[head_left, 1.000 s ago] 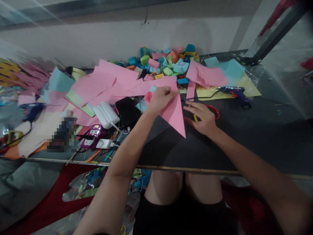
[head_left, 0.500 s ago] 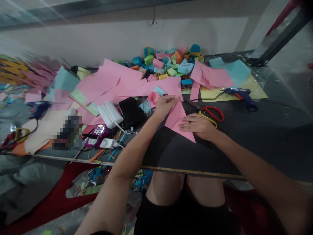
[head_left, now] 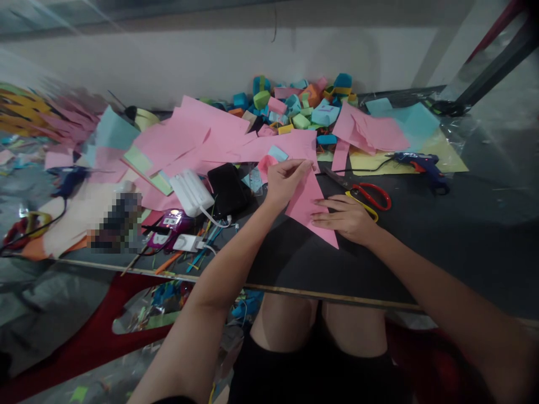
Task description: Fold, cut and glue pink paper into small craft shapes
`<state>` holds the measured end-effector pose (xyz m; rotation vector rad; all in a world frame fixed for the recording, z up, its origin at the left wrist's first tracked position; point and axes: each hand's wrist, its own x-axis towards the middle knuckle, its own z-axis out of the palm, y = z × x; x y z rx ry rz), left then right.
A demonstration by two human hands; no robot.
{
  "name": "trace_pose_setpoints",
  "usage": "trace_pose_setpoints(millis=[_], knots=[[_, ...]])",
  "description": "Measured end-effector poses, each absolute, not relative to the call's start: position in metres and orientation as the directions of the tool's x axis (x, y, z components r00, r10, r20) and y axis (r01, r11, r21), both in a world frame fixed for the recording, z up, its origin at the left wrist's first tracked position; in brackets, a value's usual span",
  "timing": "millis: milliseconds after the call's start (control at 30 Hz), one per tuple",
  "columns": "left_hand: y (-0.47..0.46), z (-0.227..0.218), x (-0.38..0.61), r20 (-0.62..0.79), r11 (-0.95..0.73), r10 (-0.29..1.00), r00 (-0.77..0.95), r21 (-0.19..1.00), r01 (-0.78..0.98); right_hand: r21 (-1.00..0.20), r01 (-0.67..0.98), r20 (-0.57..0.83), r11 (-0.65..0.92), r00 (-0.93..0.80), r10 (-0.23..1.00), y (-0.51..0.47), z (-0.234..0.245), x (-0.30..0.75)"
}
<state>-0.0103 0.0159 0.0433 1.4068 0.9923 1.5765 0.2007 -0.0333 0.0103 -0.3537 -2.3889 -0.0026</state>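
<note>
Pinching top of pink paper triangle with left hand, apparently pressing it onto tabletop with flat right hand beside scissors

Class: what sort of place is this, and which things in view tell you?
Probably a paper-craft workbench: pink paper sheets, a heap of small folded boxes, plus scissors and a glue gun.

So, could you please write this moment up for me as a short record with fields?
Grip: left hand pinches the top corner of the pink paper triangle.
Press: right hand lies flat on the triangle's lower part.
Surface: black table.
Nearby: scissors just beyond the right hand; blue glue gun further right.
Behind: loose pink sheets, heap of small coloured paper boxes.
</note>
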Motion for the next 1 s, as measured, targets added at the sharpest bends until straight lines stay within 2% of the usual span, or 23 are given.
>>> trace_pose_setpoints(millis=[200, 267, 333, 400, 467, 567, 633, 700, 767, 867, 1000], knots=[[0.020, 0.041, -0.012, 0.344, -0.354, 0.932, -0.113, 0.931, -0.087, -0.057, 0.262, 0.641, 0.963, -0.730, 0.236, -0.035, 0.012, 0.197], [0.022, 0.036, -0.012, 0.271, -0.275, 0.961, -0.058, 0.956, -0.102, -0.030, 0.263, 0.641, 0.964, -0.735, 0.220, -0.037, 0.015, 0.197], [0.024, 0.031, -0.012, 0.141, -0.136, 0.990, 0.031, 0.983, -0.120, -0.009, 0.283, 0.657, 0.959, -0.721, 0.219, -0.038, 0.019, 0.198], [0.028, 0.026, -0.015, 0.051, -0.036, 0.990, 0.133, 0.993, -0.111, -0.035, 0.340, 0.709, 0.940, -0.655, 0.263, -0.041, 0.024, 0.200], [0.032, 0.025, -0.018, 0.096, -0.076, 0.969, 0.228, 0.993, -0.095, -0.142, 0.411, 0.786, 0.901, -0.507, 0.355, -0.042, 0.029, 0.202], [0.030, 0.030, -0.021, 0.286, -0.263, 0.885, 0.367, 0.958, -0.112, -0.441, 0.456, 0.817, 0.773, -0.153, 0.556, -0.040, 0.033, 0.204], [0.022, 0.038, -0.019, 0.332, -0.338, 0.834, 0.440, 0.939, -0.067, -0.644, 0.428, 0.732, 0.634, 0.104, 0.674, -0.034, 0.036, 0.203], [0.011, 0.047, -0.012, 0.310, -0.373, 0.868, 0.389, 0.923, 0.096, -0.783, 0.352, 0.610, 0.512, 0.273, 0.744, -0.028, 0.038, 0.202], [0.001, 0.053, -0.004, 0.311, -0.376, 0.899, 0.309, 0.910, 0.177, -0.857, 0.224, 0.513, 0.463, 0.310, 0.800, -0.023, 0.040, 0.201], [-0.008, 0.057, 0.006, 0.291, -0.320, 0.926, 0.239, 0.943, 0.093, -0.920, 0.044, 0.390, 0.389, 0.186, 0.902, -0.022, 0.044, 0.200], [-0.006, 0.052, 0.010, 0.233, -0.233, 0.956, 0.180, 0.972, -0.020, -0.968, 0.021, 0.252, 0.252, 0.038, 0.967, -0.028, 0.050, 0.200]])
